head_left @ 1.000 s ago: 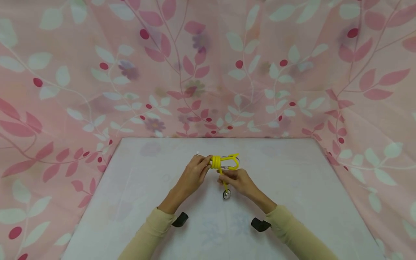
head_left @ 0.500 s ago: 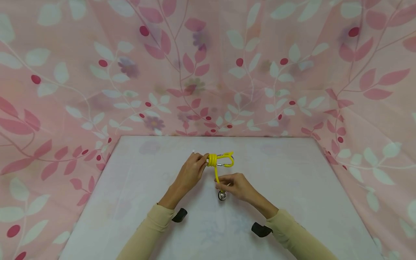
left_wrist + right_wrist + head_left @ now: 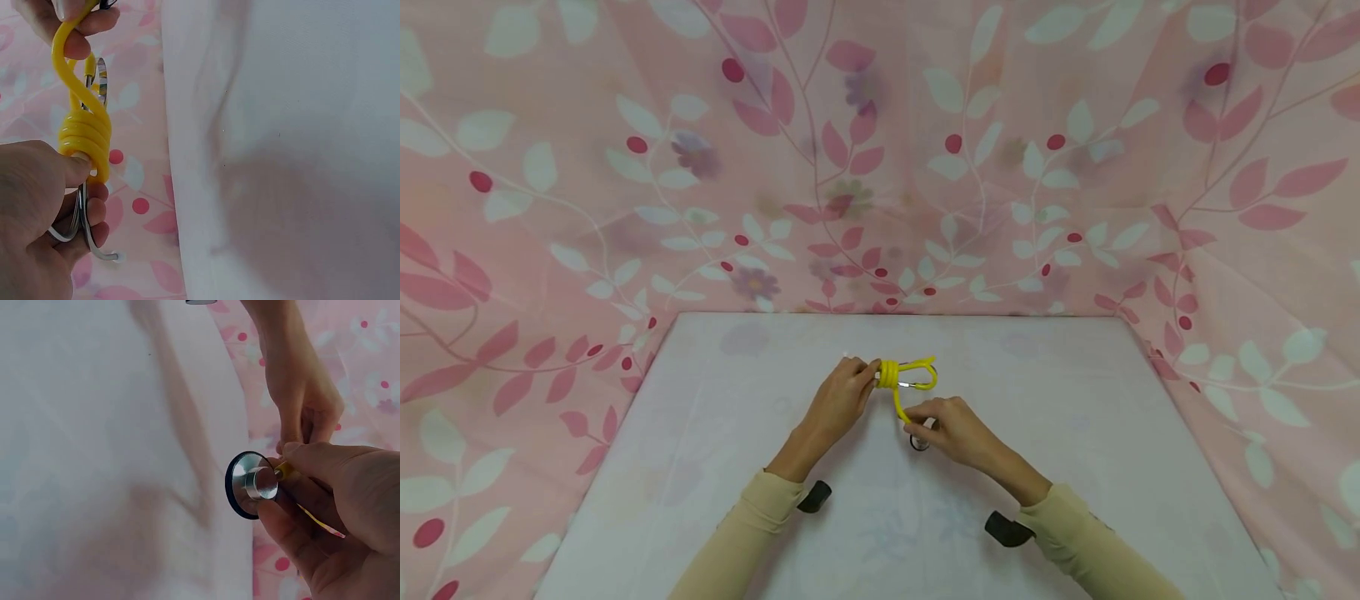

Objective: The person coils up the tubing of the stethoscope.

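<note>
A stethoscope with yellow tubing is held above the table between both hands. Its tubing is wound in several tight turns [image 3: 888, 374] around the metal ear tubes [image 3: 84, 209], and a yellow loop sticks out to the right in the head view. My left hand [image 3: 842, 392] grips the ear tubes just beside the coil, thumb against the turns; a white eartip [image 3: 120, 257] pokes out below its fingers. My right hand [image 3: 953, 429] pinches the free tubing close to the round silver chest piece [image 3: 253, 484] with its black rim. In the head view, fingers partly hide that chest piece.
A white-covered table [image 3: 715, 500] lies under the hands. Pink leaf-patterned cloth [image 3: 895, 167] stands around its back and sides. Dark wrist-worn devices [image 3: 815, 497] jut from both sleeves.
The right hand has drawn the free tubing down and away from the coil, then shifted its grip beside the chest piece. The left hand and coil have moved slightly left.
</note>
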`<act>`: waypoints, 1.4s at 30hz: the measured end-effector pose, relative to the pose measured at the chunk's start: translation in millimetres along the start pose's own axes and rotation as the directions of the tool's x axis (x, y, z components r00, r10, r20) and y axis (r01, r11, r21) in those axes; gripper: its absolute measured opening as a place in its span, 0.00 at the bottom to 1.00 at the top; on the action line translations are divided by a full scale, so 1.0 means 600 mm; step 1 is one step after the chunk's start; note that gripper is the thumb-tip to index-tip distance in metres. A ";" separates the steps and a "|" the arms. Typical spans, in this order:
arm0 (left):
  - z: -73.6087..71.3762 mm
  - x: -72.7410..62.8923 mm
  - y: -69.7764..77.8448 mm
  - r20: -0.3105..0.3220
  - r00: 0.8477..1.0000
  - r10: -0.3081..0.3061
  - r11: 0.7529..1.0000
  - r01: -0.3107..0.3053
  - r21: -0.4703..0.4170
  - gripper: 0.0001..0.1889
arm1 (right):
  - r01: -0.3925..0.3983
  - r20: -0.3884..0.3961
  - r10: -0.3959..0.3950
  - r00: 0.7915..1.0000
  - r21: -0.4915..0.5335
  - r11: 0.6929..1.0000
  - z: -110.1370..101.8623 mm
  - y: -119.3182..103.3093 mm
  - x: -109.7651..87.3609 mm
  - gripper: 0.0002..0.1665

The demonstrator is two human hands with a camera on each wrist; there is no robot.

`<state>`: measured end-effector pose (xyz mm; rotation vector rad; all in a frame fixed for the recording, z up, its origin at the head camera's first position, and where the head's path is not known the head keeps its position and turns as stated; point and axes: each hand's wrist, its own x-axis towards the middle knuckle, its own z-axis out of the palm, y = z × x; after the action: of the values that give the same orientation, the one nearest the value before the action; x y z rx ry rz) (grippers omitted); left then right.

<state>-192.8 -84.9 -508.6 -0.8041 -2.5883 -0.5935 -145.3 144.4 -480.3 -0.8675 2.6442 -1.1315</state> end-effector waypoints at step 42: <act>-0.012 0.001 0.020 0.081 0.991 0.107 0.988 -0.116 0.104 0.19 | 0.312 -0.096 -0.399 0.912 -0.469 0.826 -0.041 -0.011 0.016 0.15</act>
<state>-184.7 -79.1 -498.6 -0.9446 -2.5966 -0.3938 -158.4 150.8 -457.1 -1.4597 3.0503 -0.6906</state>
